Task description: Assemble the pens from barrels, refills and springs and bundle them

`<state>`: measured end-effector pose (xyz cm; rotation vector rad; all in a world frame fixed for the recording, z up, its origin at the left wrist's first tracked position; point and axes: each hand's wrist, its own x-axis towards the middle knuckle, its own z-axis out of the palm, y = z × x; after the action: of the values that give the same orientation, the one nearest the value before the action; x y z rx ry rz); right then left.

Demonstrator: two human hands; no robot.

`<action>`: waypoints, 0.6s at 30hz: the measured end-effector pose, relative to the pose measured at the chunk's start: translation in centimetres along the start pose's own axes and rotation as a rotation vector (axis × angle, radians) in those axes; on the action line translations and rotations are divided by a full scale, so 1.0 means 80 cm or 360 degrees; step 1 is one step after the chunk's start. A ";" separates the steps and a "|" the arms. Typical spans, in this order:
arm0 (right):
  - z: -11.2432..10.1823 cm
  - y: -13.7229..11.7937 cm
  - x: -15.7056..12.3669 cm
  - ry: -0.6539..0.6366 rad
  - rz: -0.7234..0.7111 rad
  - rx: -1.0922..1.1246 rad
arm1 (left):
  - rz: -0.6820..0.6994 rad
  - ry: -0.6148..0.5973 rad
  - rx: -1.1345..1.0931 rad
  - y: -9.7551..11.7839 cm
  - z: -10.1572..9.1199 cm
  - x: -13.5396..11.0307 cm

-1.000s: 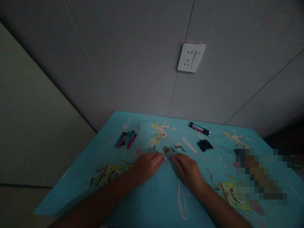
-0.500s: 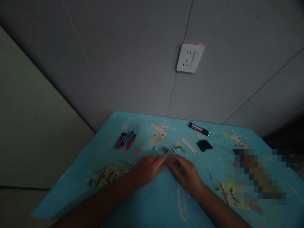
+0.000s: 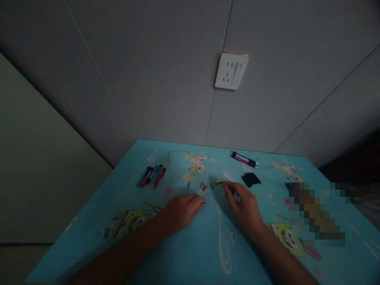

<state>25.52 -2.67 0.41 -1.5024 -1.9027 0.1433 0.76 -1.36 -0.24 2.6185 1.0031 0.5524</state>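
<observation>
My left hand (image 3: 184, 209) rests over the middle of the table with its fingers closed. A tiny dark tip shows at its fingertips, too small to name. To the right, my right hand (image 3: 245, 204) reaches forward, thumb and index finger nearly together at a small pile of springs (image 3: 219, 181). Whatever is pinched there is hidden. Short dark pieces (image 3: 203, 186) lie just ahead of my left hand. White pen refills (image 3: 228, 175) lie beyond my right fingers, partly covered by them. Black pen parts (image 3: 251, 179) are heaped to their right.
Blue, red and black pen barrels (image 3: 151, 176) lie at the left. Several pens with metal tips (image 3: 244, 159) are at the back right. The patterned blue tablecloth (image 3: 190, 253) reaches the grey wall, which has a socket (image 3: 231, 71). A blurred-out patch (image 3: 317, 211) covers something at the right.
My right hand has left my left fingertips and moved right and forward to the spring pile. My left hand stays nearly in place. The view has shifted slightly.
</observation>
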 end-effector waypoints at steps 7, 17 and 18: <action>-0.036 0.085 0.012 -0.0094 0.0425 -0.0908 | -0.0048 0.0091 -0.0102 -0.002 0.000 -0.001; -0.039 0.094 0.006 -0.0297 0.0577 -0.1088 | -0.0176 0.0105 -0.0055 -0.001 -0.004 -0.001; -0.040 0.095 0.005 -0.0302 0.0585 -0.1101 | -0.0173 0.0100 -0.0071 -0.001 -0.004 -0.001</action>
<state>33.50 -0.89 -0.68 -2.3687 -1.8981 -0.2452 0.50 -1.31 0.01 2.5046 1.1317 0.6266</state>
